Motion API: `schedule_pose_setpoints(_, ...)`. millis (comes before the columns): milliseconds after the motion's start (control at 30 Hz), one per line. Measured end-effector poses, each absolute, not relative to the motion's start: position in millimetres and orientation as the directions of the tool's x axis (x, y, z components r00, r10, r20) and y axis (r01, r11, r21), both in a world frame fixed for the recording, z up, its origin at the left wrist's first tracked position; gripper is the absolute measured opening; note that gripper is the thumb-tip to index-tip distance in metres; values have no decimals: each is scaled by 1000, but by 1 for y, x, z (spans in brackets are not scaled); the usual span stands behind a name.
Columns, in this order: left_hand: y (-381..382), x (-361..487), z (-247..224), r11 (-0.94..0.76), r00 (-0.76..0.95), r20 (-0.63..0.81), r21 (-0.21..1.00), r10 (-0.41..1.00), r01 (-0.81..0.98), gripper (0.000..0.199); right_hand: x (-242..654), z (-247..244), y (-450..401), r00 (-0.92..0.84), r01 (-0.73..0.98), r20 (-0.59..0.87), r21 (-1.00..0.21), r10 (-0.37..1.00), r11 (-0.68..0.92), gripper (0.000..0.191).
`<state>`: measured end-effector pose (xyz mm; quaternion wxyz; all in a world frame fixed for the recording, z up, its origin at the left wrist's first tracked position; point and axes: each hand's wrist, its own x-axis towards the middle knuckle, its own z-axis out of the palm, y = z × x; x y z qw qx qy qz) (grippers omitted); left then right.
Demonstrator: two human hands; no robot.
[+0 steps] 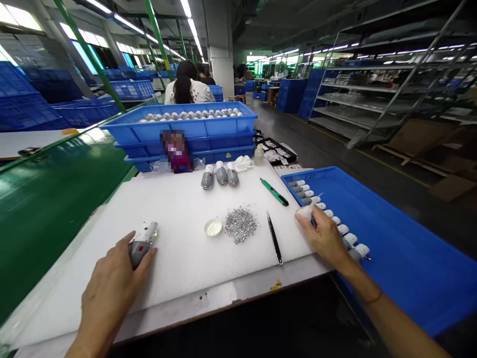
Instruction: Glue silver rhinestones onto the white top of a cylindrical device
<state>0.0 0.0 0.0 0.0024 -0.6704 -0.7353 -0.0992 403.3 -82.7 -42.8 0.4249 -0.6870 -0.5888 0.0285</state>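
Note:
My left hand (115, 283) is closed round a grey-and-white device (143, 242) with a red mark on its side, at the left of the white foam sheet (179, 268). My right hand (328, 238) grips a small white squeeze bottle (306, 212) with a thin tip pointing up and right, near the sheet's right edge. Between the hands lie a heap of small shiny silver pieces (240, 225) and a round white cap (213, 227) with pale content. Black tweezers (275, 238) and a green utility knife (274, 192) rest nearer my right hand.
Three similar devices (221, 174) stand at the back, before stacked blue crates (186, 144) with many more. A blue tray (402, 238) on the right holds a row of devices along its left side. A clear bottle (259, 155) stands behind. A person (188, 84) sits farther off.

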Motion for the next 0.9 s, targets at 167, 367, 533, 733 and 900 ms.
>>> schedule_pose_setpoints(167, -6, 1, -4, 118, -140, 125, 164, 982, 979, 57, 401, -37, -108, 312, 707, 384, -704, 869, 58, 32)
schedule_pose_setpoints(367, -5, -5, 9, 10, -26, 146, 108, 989, 994, 70, 398, -24, -109, 351, 476, 225, -879, 909, 34, 39)
schedule_pose_setpoints(533, 30, 36, 56, -217, 173, 329, 101, 928, 971, 39, 410, -7, -73, 298, 385, 215, -918, 930, 89, 38)
schedule_pose_setpoints(733, 126, 182, 70, -555, 514, 270, 102, 814, 825, 25, 417, -3, -50, 235, 361, 232, -922, 944, 137, 39)
schedule_pose_setpoints(900, 190, 256, 39, -572, 535, 206, 240, 819, 784, 34, 427, -10, -63, 222, 385, 197, -918, 955, 100, 39)
